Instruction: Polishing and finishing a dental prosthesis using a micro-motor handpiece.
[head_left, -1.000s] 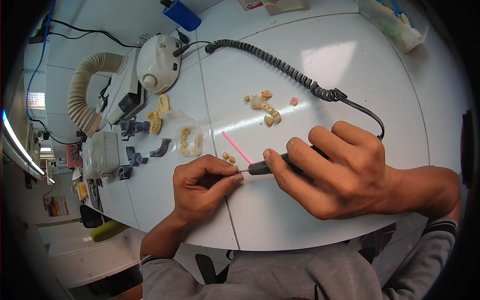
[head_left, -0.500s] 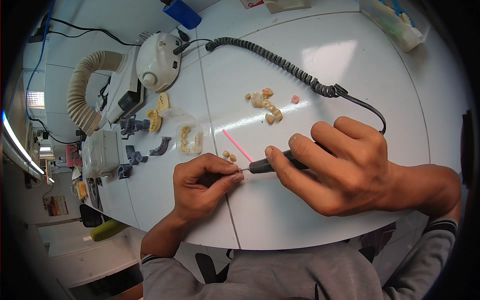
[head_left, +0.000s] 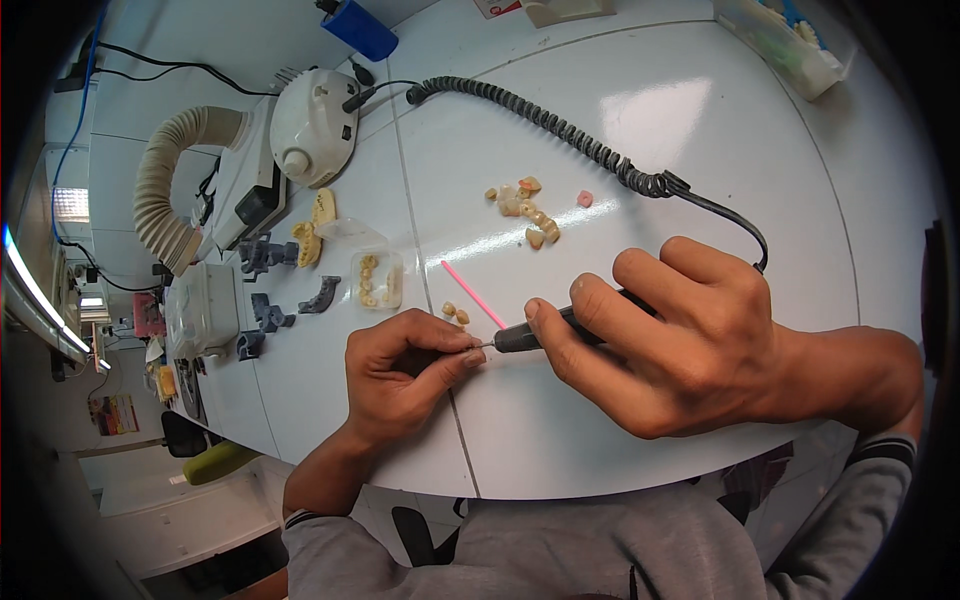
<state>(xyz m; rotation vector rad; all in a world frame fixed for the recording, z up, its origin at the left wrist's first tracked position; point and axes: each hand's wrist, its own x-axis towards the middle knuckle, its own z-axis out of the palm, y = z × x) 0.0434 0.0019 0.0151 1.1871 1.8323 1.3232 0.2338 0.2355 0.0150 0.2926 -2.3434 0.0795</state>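
Note:
My right hand (head_left: 680, 350) grips a black rotary handpiece (head_left: 520, 338) like a pen, its front end aimed at my left fingers. A thin metal bur (head_left: 487, 345) sticks out of it and meets the pinched thumb and forefinger of my left hand (head_left: 400, 370). Whatever those fingertips hold is tiny and mostly covered. Just beyond them lie a few tooth-coloured dental crowns (head_left: 455, 312) and a bright pink stick (head_left: 473, 294). Farther back are a cluster of tooth-coloured dental pieces (head_left: 515, 203) and a small pink piece (head_left: 585, 198).
A coiled black cord (head_left: 540, 120) arches from a white control unit (head_left: 315, 130) to the handpiece. Left stand a ribbed hose (head_left: 165, 180), grey dental models (head_left: 268, 252), a yellow model (head_left: 322, 212) and a clear box (head_left: 393, 290) of teeth. A clear tub (head_left: 815, 70) sits far right.
The handpiece and bur have shifted very slightly left and down with my right hand. My left hand keeps its pinch in nearly the same spot.

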